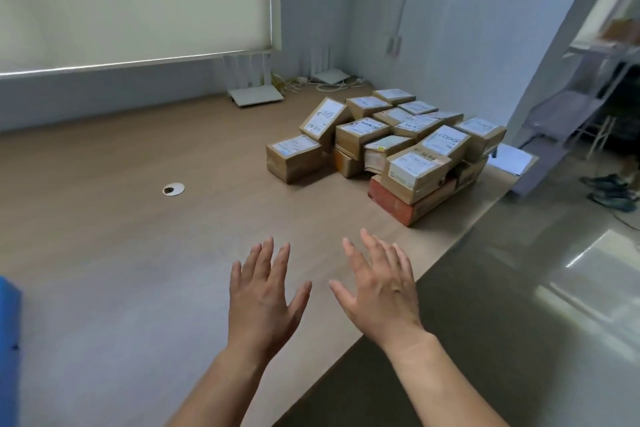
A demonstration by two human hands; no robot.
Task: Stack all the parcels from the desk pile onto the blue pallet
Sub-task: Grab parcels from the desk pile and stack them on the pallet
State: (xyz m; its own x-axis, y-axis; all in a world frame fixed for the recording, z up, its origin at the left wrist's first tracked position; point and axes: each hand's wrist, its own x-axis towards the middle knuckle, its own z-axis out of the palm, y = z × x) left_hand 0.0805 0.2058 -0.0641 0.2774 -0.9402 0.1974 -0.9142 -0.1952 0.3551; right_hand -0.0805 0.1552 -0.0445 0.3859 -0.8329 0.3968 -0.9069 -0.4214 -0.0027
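both bare hands out over the light wood-grain desk top (138,236), backs up, holding nothing. left hand (265,302) fingers (268,255) straight and fanned apart, thumb out to the side. right hand (382,291) same, fingers (369,248) straight and spread, thumb pointing toward the left hand, the two thumbs near but not touching. loose pile of brown cardboard parcels with white shipping labels (391,146) sits well ahead of the fingertips, toward the far right corner of the desk, nothing touching it; bare desk between fingertips and the nearest box. lowest front box is an orange-red carton (398,206) with a brown labelled one lying on it, tilted. one brown parcel (294,158) stands at the pile's left edge, just beside the rest. blue edge at far left (8,350), probably the blue pallet, mostly cut off. small round white cable grommet (173,189) in the desk, white routers (254,87) by the back wall.
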